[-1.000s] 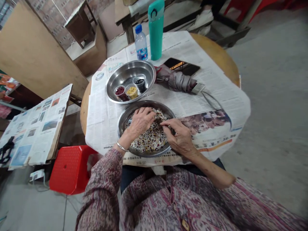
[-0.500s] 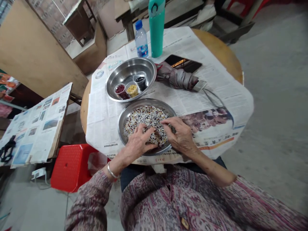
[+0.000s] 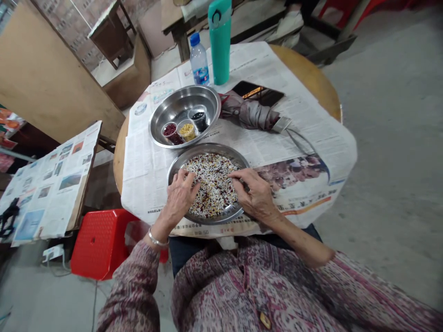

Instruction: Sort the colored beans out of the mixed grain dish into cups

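A steel basin [image 3: 175, 160] near the table's front edge holds a loose mix of white grains and red, yellow and black beans [image 3: 212, 180]. Over its left side, my left hand [image 3: 180, 196] is open, with bent fingers apart and the tips at the mix. My right hand [image 3: 254, 192] is closed at the right rim, thumb and forefinger drawn close together above the mix; whatever lies between them is too small or hidden. Just behind stands a second steel basin [image 3: 166, 108] with small clear cups of red beans [image 3: 172, 133], yellow beans [image 3: 187, 132] and black beans [image 3: 199, 121].
Newspaper [image 3: 294, 124] covers the round table. Beyond the basins stand a water bottle [image 3: 200, 62] and a teal flask [image 3: 220, 44]. A folded grey umbrella [image 3: 249, 113] and a dark phone [image 3: 268, 94] lie right of them. A red stool [image 3: 98, 242] stands at the left.
My left hand has drawn back from the basin's middle, first toward me, then to its left side, uncovering more of the mix. My right hand has stayed at the right rim.
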A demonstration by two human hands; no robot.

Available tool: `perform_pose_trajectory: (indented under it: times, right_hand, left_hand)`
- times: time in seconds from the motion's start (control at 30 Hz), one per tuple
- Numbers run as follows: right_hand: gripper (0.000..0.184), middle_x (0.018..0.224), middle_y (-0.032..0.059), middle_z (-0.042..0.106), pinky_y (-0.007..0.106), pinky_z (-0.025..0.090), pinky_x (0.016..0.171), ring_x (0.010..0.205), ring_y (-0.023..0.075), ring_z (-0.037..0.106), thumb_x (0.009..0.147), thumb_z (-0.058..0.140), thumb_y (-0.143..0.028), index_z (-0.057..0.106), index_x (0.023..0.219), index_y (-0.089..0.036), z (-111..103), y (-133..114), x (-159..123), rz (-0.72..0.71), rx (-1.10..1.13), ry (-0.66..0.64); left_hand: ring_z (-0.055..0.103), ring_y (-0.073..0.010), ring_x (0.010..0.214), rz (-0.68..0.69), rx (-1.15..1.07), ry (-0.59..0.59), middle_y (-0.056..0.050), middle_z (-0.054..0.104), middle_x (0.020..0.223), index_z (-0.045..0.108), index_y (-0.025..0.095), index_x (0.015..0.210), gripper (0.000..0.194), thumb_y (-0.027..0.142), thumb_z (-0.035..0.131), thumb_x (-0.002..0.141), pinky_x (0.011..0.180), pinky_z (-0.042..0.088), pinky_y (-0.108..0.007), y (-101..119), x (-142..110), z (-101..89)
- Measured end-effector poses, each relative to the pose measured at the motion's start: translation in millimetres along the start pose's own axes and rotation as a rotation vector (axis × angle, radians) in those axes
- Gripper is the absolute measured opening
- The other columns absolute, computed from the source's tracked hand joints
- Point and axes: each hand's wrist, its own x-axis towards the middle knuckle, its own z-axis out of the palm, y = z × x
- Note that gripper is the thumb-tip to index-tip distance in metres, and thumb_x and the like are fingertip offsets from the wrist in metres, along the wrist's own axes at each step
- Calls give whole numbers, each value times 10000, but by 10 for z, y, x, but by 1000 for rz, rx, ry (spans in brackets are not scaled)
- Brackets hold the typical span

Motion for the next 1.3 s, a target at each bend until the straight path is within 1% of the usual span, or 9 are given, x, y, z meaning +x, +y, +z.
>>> perform_pose_trajectory:
  times: [0.13, 0.37, 0.47, 0.57, 0.7, 0.87, 0.97, 1.13, 1.3]
  right_hand:
    - [176, 905, 61, 721, 391, 531, 868, 891, 226, 672, 943, 498, -170, 659, 965, -237, 22, 29, -13, -1, -13, 4]
    - [168, 879, 48, 714, 391, 540, 817, 854, 225, 673, 931, 529, -145, 663, 968, -241, 46, 87, -25, -91, -23, 53]
    - [178, 876, 43, 714, 390, 543, 815, 843, 222, 673, 925, 530, -136, 664, 964, -246, 44, 84, -19, -92, -25, 52]
    - [175, 883, 46, 715, 390, 543, 815, 845, 223, 672, 919, 535, -135, 665, 965, -243, 42, 79, -14, -94, -19, 55]
    - [165, 876, 42, 714, 389, 538, 817, 842, 221, 672, 919, 542, -141, 664, 959, -243, 41, 81, -14, -82, -15, 43]
    - [159, 879, 43, 712, 388, 536, 818, 847, 220, 669, 926, 534, -154, 662, 957, -244, 49, 95, -24, -81, -24, 40]
    - [160, 886, 44, 714, 392, 540, 818, 850, 220, 668, 929, 533, -157, 663, 964, -245, 55, 97, -29, -81, -20, 54]
    - [173, 935, 59, 710, 393, 546, 832, 892, 220, 672, 976, 507, -181, 662, 1029, -237, 51, 75, -28, -74, 1, 79]
    - [180, 984, 78, 700, 403, 542, 870, 943, 226, 660, 997, 492, -212, 662, 1050, -229, 50, 75, -27, -60, -8, 123]
  left_hand:
    - [598, -298, 1158, 51, -93, -174, -108, 503, 1288, 476, 251, 1377, 679, 491, 801, 831, 940, 591, -470, 35, -313, -21]
    - [632, -184, 1003, 246, -209, -189, -49, 581, 1109, 610, 231, 1196, 226, 159, 527, 999, 937, 579, -359, 298, 28, 258]
    - [625, -188, 1025, 234, -161, -77, -63, 615, 1085, 629, 203, 1173, 253, 135, 430, 1031, 961, 559, -361, 321, 263, 253]
    - [559, -259, 1201, 190, -73, 47, -90, 593, 1289, 596, 223, 1275, 272, 290, 566, 1013, 1033, 527, -431, 258, 378, 172]
    - [463, -394, 1318, 75, 62, 12, -159, 465, 1475, 526, 222, 1398, 660, 505, 769, 854, 1031, 504, -566, 148, 401, 107]
    - [603, -251, 1088, 125, -109, -32, -83, 602, 1146, 646, 208, 1167, 207, 261, 643, 967, 1000, 538, -453, 105, 309, 190]
    - [630, -187, 988, 271, -226, -82, -44, 612, 1058, 649, 208, 1108, 144, 186, 561, 997, 968, 560, -385, 165, 171, 251]
    - [544, -278, 1273, 485, -136, -76, -127, 590, 1330, 615, 182, 1253, 372, 428, 627, 975, 1110, 488, -468, 328, 10, 316]
    - [293, -319, 1541, 511, 60, -30, -178, 402, 1607, 441, 158, 1492, 568, 493, 463, 1033, 1273, 184, -642, 473, 131, 481]
